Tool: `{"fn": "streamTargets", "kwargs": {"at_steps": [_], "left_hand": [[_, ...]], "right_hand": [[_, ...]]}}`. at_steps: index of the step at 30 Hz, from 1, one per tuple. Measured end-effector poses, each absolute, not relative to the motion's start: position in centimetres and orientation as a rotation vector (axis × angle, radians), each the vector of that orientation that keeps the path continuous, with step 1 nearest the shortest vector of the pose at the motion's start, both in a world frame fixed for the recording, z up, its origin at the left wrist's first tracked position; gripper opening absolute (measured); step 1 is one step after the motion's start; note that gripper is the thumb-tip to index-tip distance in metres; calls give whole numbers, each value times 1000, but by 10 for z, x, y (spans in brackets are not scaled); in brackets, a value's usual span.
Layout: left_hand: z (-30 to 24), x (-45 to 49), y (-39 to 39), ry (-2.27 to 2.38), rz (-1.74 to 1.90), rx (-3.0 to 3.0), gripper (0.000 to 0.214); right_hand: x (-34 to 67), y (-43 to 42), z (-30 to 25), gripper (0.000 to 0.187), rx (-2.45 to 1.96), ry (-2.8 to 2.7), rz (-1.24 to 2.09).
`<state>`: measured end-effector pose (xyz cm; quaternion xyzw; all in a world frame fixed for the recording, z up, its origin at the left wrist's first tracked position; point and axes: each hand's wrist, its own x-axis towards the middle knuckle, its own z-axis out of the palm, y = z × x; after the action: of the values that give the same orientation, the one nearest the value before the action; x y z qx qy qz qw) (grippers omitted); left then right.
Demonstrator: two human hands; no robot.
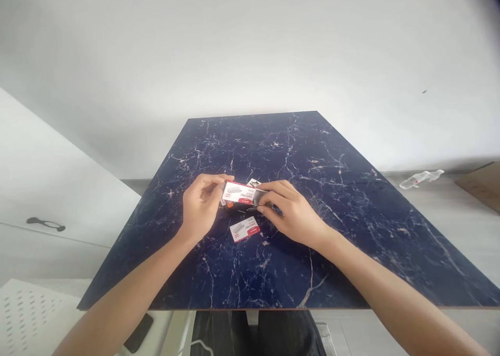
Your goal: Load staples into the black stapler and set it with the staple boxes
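My left hand [201,207] and my right hand [291,213] hold a white and red box of staples [238,193] between them, just above the table. Its right end is pressed by my right fingers, where a silver metal part [253,200] shows; I cannot tell what it is. Beneath the hands lies a dark object with an orange spot [239,206], mostly hidden. A second staple box [245,229] lies flat near my hands, and a small white and black card or box [253,182] sticks out behind them.
The dark blue marble-patterned tabletop [312,189] spreads around my hands. A white cabinet with a dark handle [46,224] stands at left. A plastic bottle [421,179] and a cardboard sheet [482,186] lie on the floor at right.
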<state>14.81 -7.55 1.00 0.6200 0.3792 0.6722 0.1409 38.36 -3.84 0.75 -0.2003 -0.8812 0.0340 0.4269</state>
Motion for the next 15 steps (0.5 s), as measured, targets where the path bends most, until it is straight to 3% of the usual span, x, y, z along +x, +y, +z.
{"fn": "streamTargets", "kwargs": {"at_steps": [9, 15], "left_hand": [[7, 138, -59, 932, 1829, 1251, 23], [6, 148, -67, 904, 1732, 1194, 23]], "right_hand": [[397, -33, 15, 19, -600, -1407, 1078], [391, -33, 13, 23, -655, -1468, 1426]]}}
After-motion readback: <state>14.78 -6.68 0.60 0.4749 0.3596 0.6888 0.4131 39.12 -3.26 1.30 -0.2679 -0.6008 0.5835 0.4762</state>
